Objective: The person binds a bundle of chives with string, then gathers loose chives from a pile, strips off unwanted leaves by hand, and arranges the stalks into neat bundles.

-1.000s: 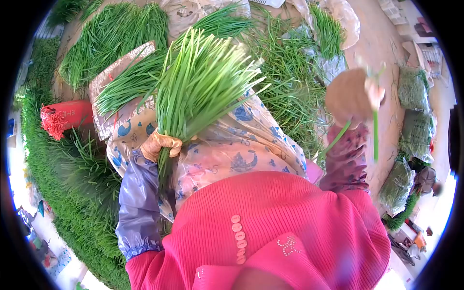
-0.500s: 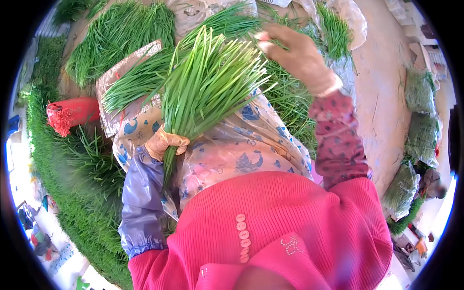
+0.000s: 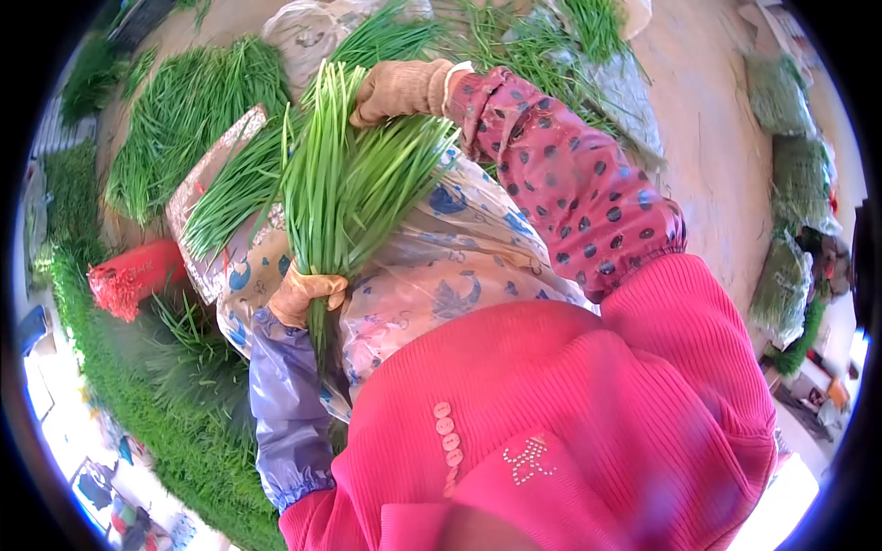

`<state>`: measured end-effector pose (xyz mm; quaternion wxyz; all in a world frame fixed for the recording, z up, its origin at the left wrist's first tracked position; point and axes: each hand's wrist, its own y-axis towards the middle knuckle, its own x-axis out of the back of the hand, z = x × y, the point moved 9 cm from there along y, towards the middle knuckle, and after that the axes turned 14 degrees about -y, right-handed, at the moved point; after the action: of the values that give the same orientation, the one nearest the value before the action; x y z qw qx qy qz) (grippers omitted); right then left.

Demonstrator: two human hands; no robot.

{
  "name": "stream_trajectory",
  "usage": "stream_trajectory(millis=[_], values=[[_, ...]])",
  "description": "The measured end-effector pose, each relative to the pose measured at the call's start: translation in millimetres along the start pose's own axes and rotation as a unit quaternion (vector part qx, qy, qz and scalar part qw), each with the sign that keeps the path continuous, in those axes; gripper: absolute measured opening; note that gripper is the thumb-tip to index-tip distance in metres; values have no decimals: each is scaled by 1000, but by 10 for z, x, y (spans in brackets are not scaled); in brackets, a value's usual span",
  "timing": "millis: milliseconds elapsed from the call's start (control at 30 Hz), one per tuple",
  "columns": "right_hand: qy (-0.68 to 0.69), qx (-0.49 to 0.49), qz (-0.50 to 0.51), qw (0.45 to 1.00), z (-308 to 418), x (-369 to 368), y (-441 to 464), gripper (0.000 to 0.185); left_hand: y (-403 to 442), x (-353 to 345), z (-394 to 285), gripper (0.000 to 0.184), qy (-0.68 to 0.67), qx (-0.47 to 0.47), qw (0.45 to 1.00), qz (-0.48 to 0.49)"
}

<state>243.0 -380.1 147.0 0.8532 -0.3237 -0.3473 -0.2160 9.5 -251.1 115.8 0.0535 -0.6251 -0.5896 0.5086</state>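
Observation:
A thick bunch of garlic chives stands fanned out above my lap, its pale stalk ends upward. My left hand, in a tan glove, is closed around its lower, leafy part. In a brown knitted glove, my right hand reaches across to the pale ends, its fingers curled in against the stalks. The fingertips are partly hidden there. A clear patterned plastic apron covers my lap beneath the bunch. More chives lie on a worn board just left of the bunch.
A red bundle of strands lies by the board's left side. A large pile of chives is at upper left, with loose greens on plastic sheeting at upper right. Packed bags of greens line the right side.
My right hand has moved left, from beyond the bunch onto its pale stalk ends. The bunch is more upright, with its left stalks parted from the rest. My left hand keeps its hold.

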Motion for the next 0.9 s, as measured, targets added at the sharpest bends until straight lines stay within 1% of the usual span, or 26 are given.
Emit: stream_trajectory(millis=[33, 100, 133, 200, 233, 267, 333, 367, 400, 433, 500, 533, 600, 633, 667, 700, 733, 767, 800, 867, 900], values=[[1, -5, -3, 1000, -55, -15, 42, 29, 4, 24, 1, 44, -5, -3, 1000, -4], [-67, -60, -111, 990, -240, 204, 55, 25, -5, -56, 18, 45, 19, 10, 1000, 8], [-147, -63, -155, 975, -322, 327, 9, 24, -25, -144, -5, 45, -7, -5, 1000, 28], [-121, -35, -232, 965, -626, 512, -86, 25, -34, -185, -20, 49, -36, -24, 997, 58], [-256, -5, -264, 930, -714, 584, -148, 26, -28, -158, -13, 49, -37, -24, 997, 57], [-386, 25, -290, 875, -790, 615, -229, 27, -26, -150, -4, 49, -40, -21, 997, 65], [-432, -51, -312, 845, -1218, 740, -453, 17, -10, -91, 24, 50, -45, -16, 996, 74], [-233, -145, -314, 909, -1688, 798, -638, 23, -2, -74, 54, 49, -51, -5, 994, 96], [-128, -187, -303, 926, -1895, 779, -769, 26, 1, -73, 72, 49, -57, 5, 991, 119], [-23, -231, -300, 925, -2093, 747, -917, 30, 6, -42, 69, 49, -57, 4, 991, 120], [7, -319, -168, 933, -2061, 502, -1181, 37, 15, -41, 91, 50, -25, 20, 991, 130], [8, -320, -168, 932, -2004, 443, -1241, 37, 28, -60, 83, 50, -24, 21, 991, 131], [115, -235, -53, 964, -1775, 11, -1142, 43, 9, -83, 43, 39, -16, 5, 991, 130], [118, -222, -44, 967, -1704, -116, -1096, 43, 10, -5, 50, 39, -19, -1, 993, 114], [223, -157, -41, 961, -1545, -275, -985, 44, 25, 109, 113, 39, 21, 22, 993, 113], [329, -91, -33, 939, -1303, -426, -864, 45, -12, 160, 112, 40, 40, 43, 992, 108], [319, -67, -20, 945, -1006, -421, -846, 37, -47, 210, 110, 42, 60, 63, 991, 105], [321, -49, -9, 946, -935, -481, -726, 37, -46, 126, 108, 44, 61, 78, 989, 107], [336, -76, -45, 938, -1043, -485, -661, 32, -50, 68, 92, 44, 58, 69, 992, 92], [374, -129, -125, 910, -1308, -466, -576, 21, -73, -179, -1, 34, 7, 2, 988, 151], [399, -155, -169, 888, -1462, -437, -577, 17, -82, -166, -9, 34, 3, -4, 990, 143]])
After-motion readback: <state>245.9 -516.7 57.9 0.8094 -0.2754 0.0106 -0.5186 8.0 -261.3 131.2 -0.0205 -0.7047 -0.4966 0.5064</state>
